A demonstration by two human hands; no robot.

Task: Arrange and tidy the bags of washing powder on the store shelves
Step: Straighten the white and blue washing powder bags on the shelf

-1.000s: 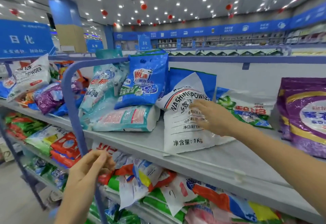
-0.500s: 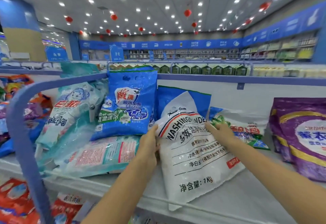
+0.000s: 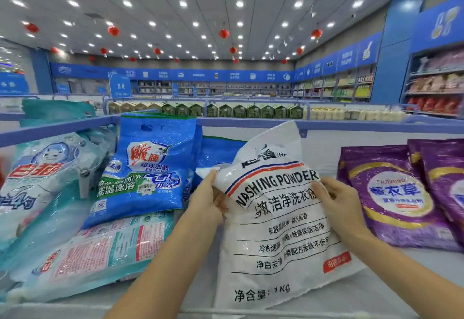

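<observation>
A white bag of washing powder (image 3: 278,230) with black print stands tilted on the grey top shelf (image 3: 391,283). My left hand (image 3: 207,199) grips its left edge and my right hand (image 3: 337,201) grips its right edge. Left of it a blue bag (image 3: 148,168) leans upright. A pale teal bag (image 3: 100,251) lies flat below that one. Another teal bag with red print (image 3: 42,180) leans at the far left. Purple bags (image 3: 391,195) stand at the right. A further blue bag (image 3: 221,151) is partly hidden behind the white one.
A blue rail (image 3: 351,124) runs along the shelf's back, and a curved blue frame (image 3: 57,127) crosses in front of the left bags. Beyond are other store aisles with stocked shelves (image 3: 251,111). Bare shelf surface lies between the white bag and the purple bags.
My left hand came up from the lower shelf and took the white bag's left edge. Both hands have raised the bag more upright and shifted it right, hiding the green-and-white bag behind it.
</observation>
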